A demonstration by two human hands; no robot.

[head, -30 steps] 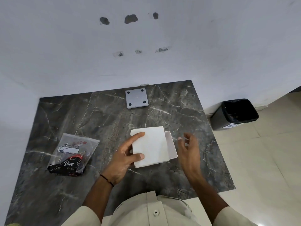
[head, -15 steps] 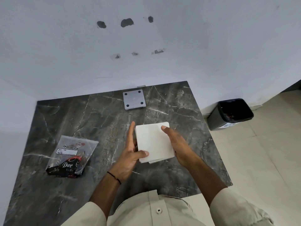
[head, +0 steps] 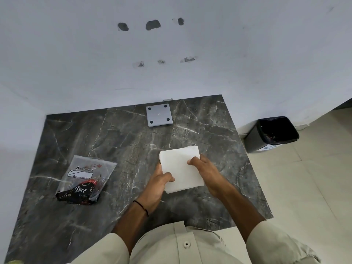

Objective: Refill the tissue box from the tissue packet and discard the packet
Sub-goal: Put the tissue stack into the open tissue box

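Observation:
A thick stack of white tissues point(head: 181, 165) sits at the middle of the dark marble table point(head: 123, 141). My left hand point(head: 158, 185) grips its near-left corner with the thumb on top. My right hand point(head: 207, 174) holds its right edge, fingers curled over the top. The stack hides whatever lies under it. The clear plastic tissue packet point(head: 85, 180), printed in black and red, lies flat and apart on the table's left side. A grey square plate with four dark dots point(head: 159, 115) rests near the wall at the back.
A black waste bin point(head: 274, 134) with a dark liner stands on the tiled floor to the right of the table, against the wall. The table's right and near edges lie close to my arms.
My right hand has come in from the right and closed on the stack's edge. The white tray edge that showed beside the tissues a second ago is now covered.

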